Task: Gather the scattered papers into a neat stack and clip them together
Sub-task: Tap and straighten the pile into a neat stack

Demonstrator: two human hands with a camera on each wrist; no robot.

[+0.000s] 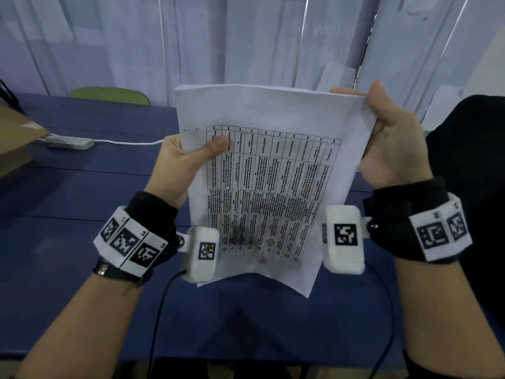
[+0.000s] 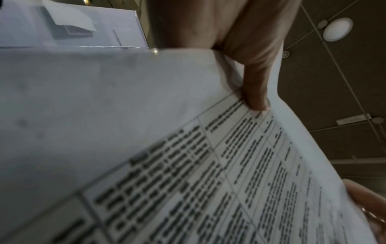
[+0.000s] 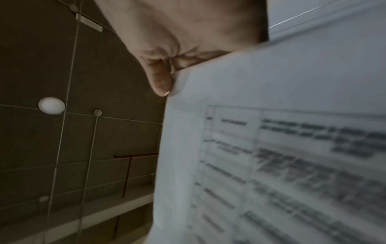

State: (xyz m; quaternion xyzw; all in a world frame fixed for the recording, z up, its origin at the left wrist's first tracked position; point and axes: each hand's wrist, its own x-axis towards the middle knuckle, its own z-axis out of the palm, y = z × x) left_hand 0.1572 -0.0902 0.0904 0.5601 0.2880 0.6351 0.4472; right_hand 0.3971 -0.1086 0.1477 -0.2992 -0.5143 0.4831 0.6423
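A stack of white papers [image 1: 270,170] with a printed table on the top sheet is held upright above the blue table [image 1: 82,187]. My left hand [image 1: 191,157] grips its left edge, thumb pressed on the front sheet. My right hand [image 1: 388,138] pinches the upper right corner, thumb up along the edge. In the left wrist view my thumb [image 2: 254,92] lies on the papers [image 2: 146,132]. In the right wrist view my fingers [image 3: 160,77] pinch the papers [image 3: 282,115] at their edge. No clip is in sight.
A white power strip [image 1: 68,142] with its cable lies on the table's far left, next to a cardboard box [image 1: 13,138]. A green chair back [image 1: 109,94] stands behind the table. A dark shape [image 1: 470,173] sits at the right.
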